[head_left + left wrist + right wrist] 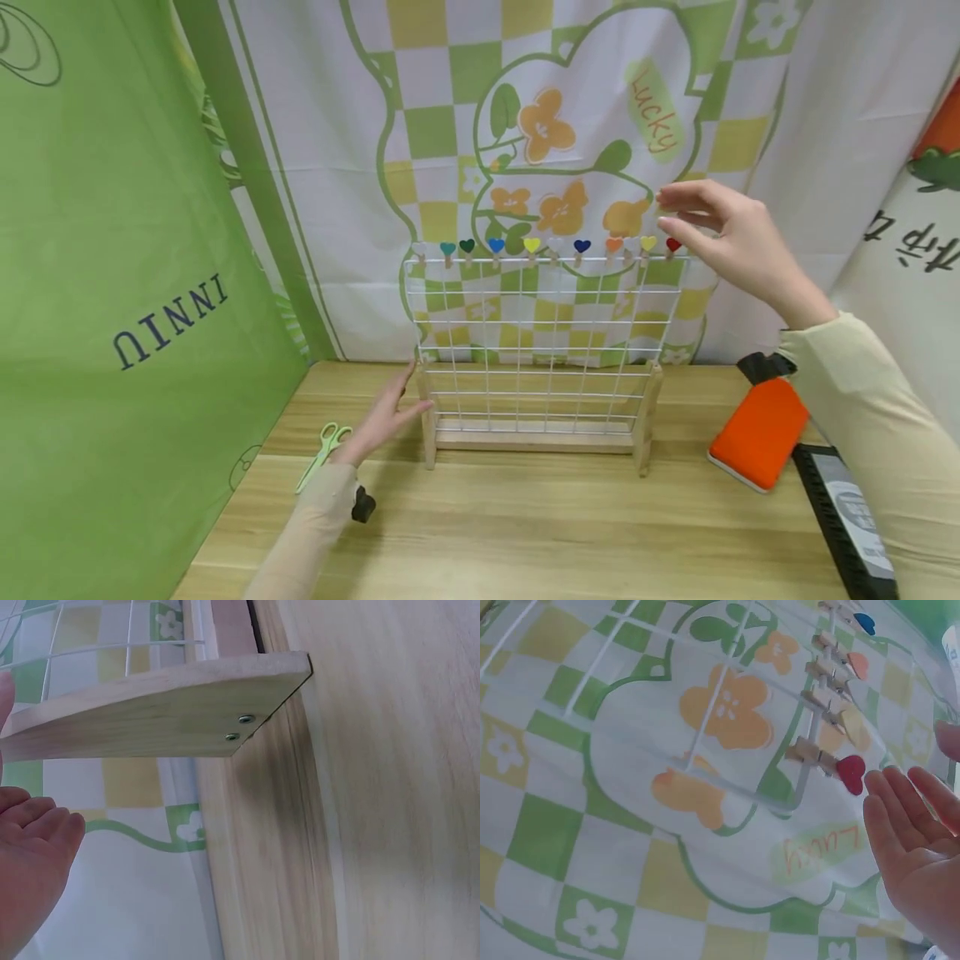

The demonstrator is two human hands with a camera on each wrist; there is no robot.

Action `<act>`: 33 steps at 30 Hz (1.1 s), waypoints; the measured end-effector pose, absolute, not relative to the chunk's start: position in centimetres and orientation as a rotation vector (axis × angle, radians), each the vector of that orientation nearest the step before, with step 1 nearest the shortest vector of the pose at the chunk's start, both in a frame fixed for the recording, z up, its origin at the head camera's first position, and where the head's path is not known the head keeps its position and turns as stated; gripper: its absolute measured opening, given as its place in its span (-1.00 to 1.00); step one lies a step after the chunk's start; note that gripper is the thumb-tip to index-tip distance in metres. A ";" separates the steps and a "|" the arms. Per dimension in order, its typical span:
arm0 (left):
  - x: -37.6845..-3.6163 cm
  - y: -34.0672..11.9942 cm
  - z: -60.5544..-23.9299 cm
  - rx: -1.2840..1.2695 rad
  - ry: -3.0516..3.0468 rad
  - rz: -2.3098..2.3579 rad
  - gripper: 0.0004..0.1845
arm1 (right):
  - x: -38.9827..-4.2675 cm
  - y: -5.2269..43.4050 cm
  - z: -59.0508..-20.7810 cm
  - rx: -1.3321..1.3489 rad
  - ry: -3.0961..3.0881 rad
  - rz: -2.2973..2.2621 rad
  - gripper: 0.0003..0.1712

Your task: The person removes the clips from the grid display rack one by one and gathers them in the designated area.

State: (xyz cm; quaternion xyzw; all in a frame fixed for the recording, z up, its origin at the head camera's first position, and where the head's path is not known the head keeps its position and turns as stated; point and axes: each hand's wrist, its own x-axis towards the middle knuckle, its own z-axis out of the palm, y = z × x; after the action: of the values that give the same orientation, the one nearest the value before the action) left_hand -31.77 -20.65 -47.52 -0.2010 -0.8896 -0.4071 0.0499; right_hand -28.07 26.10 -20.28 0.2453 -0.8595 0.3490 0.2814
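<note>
A white wire grid rack [551, 350] stands upright in a wooden stand [534, 443] on the table. Along its top wire sits a row of small wooden clothespins with heart tops, among them a yellow heart clothespin [532, 247] and, at the right end, a red heart clothespin [850, 774]. My right hand [731, 233] is raised just beside the red one, fingers extended and thumb apart, holding nothing. Low on the left, my left hand [386, 421] has its fingertips at the stand's left wooden post [172, 709], thumb spread from the other fingers.
Light green scissors [322, 454] lie left, beside my left forearm. On the right are an orange box-like object [761, 435] and a black-and-grey long package [847, 508], partly behind my right sleeve. A patterned curtain [435, 133] hangs behind the rack.
</note>
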 end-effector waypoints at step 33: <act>-31.7 -19.4 -48.9 -0.719 -2.589 -1.589 -0.33 | -32.1 14.6 -17.9 0.976 -2.502 0.880 -0.65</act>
State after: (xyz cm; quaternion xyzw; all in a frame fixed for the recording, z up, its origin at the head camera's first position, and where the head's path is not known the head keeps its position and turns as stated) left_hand -31.70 -19.38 -48.88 -0.2302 -0.8293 -0.5091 0.0101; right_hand -32.13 14.57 -17.92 0.3411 -0.8744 0.3074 0.1570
